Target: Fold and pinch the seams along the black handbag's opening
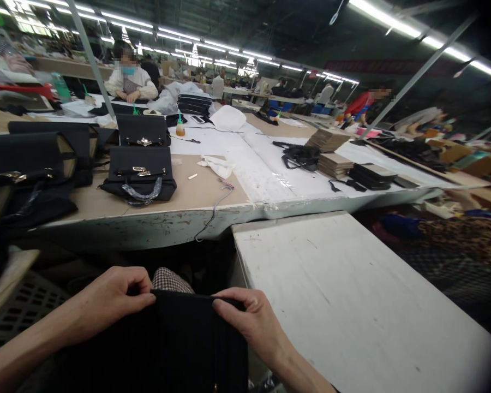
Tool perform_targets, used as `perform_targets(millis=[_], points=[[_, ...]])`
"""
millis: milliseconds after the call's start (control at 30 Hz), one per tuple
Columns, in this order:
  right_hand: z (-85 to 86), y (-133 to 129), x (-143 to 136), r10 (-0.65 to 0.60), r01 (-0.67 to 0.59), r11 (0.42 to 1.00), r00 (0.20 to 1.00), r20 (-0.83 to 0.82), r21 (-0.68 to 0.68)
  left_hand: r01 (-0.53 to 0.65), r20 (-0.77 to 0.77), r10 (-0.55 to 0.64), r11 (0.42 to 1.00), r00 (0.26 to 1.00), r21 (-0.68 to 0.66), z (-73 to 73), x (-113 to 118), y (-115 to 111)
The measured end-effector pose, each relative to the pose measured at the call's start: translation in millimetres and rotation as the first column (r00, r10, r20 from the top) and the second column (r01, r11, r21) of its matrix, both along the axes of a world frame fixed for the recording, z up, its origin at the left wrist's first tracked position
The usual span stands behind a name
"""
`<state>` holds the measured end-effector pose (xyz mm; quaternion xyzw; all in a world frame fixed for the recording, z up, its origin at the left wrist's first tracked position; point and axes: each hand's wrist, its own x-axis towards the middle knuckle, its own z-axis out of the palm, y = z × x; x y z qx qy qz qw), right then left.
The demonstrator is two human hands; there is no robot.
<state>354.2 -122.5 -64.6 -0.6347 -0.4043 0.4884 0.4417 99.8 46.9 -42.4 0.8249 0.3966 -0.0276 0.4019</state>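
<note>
A black bag (180,344) lies over my lap at the bottom of the head view, its upper edge towards the table. My left hand (126,292) pinches that edge near its left end, thumb on top. Towards the right end, my right hand (245,314) grips the same edge between thumb and fingers. The bag's lower part runs out of the picture. A checked piece of cloth (172,279) shows just beyond the edge.
Finished-looking black handbags (141,172) stand on the long table's left. A small white table (311,256) juts out on my right. Stacks of brown panels (333,164) lie further back. A grey plastic basket (24,311) is at lower left. A co-worker (129,76) sits across.
</note>
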Motion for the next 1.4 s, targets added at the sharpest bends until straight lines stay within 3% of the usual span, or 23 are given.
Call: perform_targets(millis=[233,533,633,700,767,900,1000,1100,1167,1333,1400], points=[[-1.7,-2.5,-0.5,-0.005,0.005,0.999,1.000,-0.008,-0.043,-0.073,-0.002,0.073,0.997,0.997,-0.020,3.9,1.2,-3.5],[-0.6,-5.3,-0.7,0.002,-0.003,0.999,1.000,-0.019,-0.053,-0.051,0.056,0.053,0.998,0.997,-0.028,-0.1,1.3,-4.0],[6.5,-3.1,8.3,0.071,-0.074,0.993,0.997,-0.039,-0.094,-0.084,0.169,0.113,0.982,0.979,-0.168,-1.8,0.9,-4.9],[16.7,4.4,17.7,0.211,-0.213,0.966,0.977,-0.024,-0.145,-0.083,0.233,0.151,0.956,0.961,-0.281,-1.0,1.3,-5.5],[29.4,18.8,24.3,0.422,-0.415,0.892,0.907,0.001,-0.179,-0.063,0.257,0.159,0.937,0.953,-0.344,1.1,3.0,-6.2],[46.4,65.9,10.8,0.775,-0.761,0.632,0.623,0.109,-0.144,-0.029,0.289,0.159,0.913,0.944,-0.407,7.1,9.8,-7.9],[43.5,100.9,-15.7,0.871,-0.875,0.469,0.435,0.227,-0.119,-0.009,0.305,0.148,0.910,0.941,-0.414,9.9,10.9,-8.9],[36.0,114.6,-27.8,0.906,-0.918,0.387,0.361,0.221,-0.089,-0.008,0.300,0.149,0.905,0.942,-0.425,8.3,2.8,-8.5],[34.1,107.9,-19.9,0.914,-0.910,0.396,0.378,0.146,-0.120,-0.008,0.302,0.161,0.893,0.940,-0.451,5.7,-5.1,-8.1],[41.9,63.3,33.4,0.839,-0.819,0.542,0.538,0.075,-0.188,0.019,0.309,0.149,0.877,0.939,-0.480,6.9,-9.7,-8.7],[47.8,50.1,53.4,0.812,-0.793,0.574,0.584,0.015,-0.203,0.026,0.303,0.137,0.879,0.943,-0.477,10.6,-4.7,-8.9]])
